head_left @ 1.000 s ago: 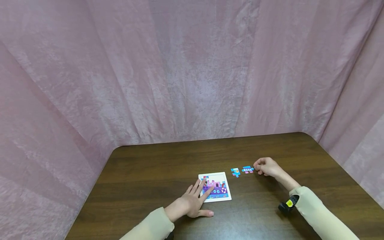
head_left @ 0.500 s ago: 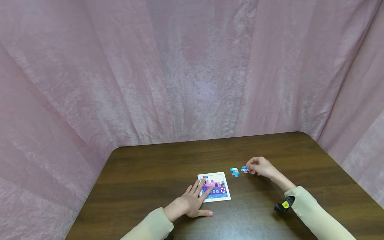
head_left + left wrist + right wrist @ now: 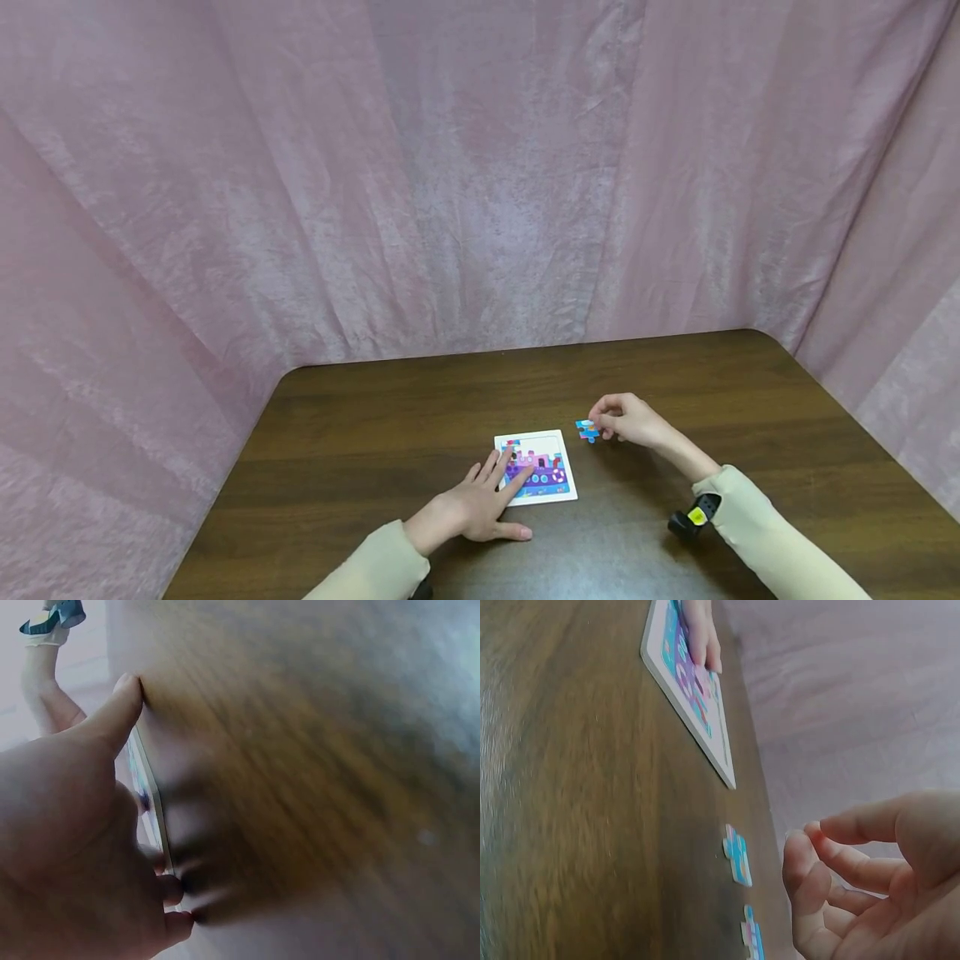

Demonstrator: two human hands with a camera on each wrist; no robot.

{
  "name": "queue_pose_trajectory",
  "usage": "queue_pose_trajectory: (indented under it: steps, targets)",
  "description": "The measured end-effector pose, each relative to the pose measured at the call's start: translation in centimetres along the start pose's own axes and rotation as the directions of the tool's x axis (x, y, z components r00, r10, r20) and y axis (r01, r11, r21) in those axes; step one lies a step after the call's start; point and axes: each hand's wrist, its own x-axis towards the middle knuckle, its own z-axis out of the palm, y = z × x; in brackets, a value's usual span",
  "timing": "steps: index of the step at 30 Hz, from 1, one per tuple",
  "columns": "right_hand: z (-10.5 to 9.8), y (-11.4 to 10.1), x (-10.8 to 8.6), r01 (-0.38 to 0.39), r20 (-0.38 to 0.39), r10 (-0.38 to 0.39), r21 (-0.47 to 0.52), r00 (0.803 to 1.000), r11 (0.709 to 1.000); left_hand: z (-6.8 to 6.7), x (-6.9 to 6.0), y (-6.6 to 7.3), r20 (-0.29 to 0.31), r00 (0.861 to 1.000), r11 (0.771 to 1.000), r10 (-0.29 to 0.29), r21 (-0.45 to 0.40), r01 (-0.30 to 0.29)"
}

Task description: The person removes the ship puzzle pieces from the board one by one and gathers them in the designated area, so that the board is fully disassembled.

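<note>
My left hand (image 3: 480, 507) lies spread over the left part of a white-framed puzzle board (image 3: 572, 493) with a pink and purple ship picture. In the left wrist view, the fingers of the left hand (image 3: 82, 825) rest along the board's edge (image 3: 156, 791), with the thumb on the table. My right hand (image 3: 637, 423) is just right of a blue puzzle piece (image 3: 587, 429). The right wrist view shows the right hand (image 3: 862, 870) with fingers curled and tips together, nothing visible between them, beside that piece (image 3: 739, 859) and a second piece (image 3: 751, 937).
The brown wooden table (image 3: 390, 417) extends around the board on all sides. Pink curtains (image 3: 480, 183) hang behind the table and at both sides. A black band with a yellow mark (image 3: 697, 515) is on the right wrist.
My right hand has moved left, passing over the second piece and covering it in the head view, up to the first blue piece. The left hand and board have stayed still.
</note>
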Motion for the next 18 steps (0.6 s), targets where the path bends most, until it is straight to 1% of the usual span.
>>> queue_pose_trajectory:
  steps: [1, 6, 11, 15, 18]
  targets:
    - [0.1, -0.1, 0.0, 0.007, 0.008, -0.007, 0.004, 1.0, 1.0, -0.2, -0.2, 0.1, 0.001, 1.0, 1.0, 0.004, -0.002, -0.004]
    - [0.9, -0.4, 0.0, 0.04, 0.054, -0.041, 0.011, 0.998, 0.999, 0.0, -0.2, -0.4, -0.01, 0.999, 0.999, 0.043, -0.007, -0.043]
    - [1.6, -0.9, 0.1, 0.093, 0.115, -0.096, 0.028, 0.989, 0.995, 0.0, -0.3, -0.7, -0.012, 0.998, 0.998, 0.066, -0.017, -0.067]
    - [2.3, -1.2, 0.3, 0.091, 0.138, -0.093, 0.024, 0.986, 0.996, 0.0, -0.3, -0.9, -0.003, 0.996, 0.995, 0.086, -0.041, -0.086]
    - [2.8, -1.3, 0.5, 0.084, 0.146, -0.086, 0.017, 0.986, 0.996, 0.1, -0.4, -1.0, -0.011, 0.995, 0.993, 0.104, -0.047, -0.104]
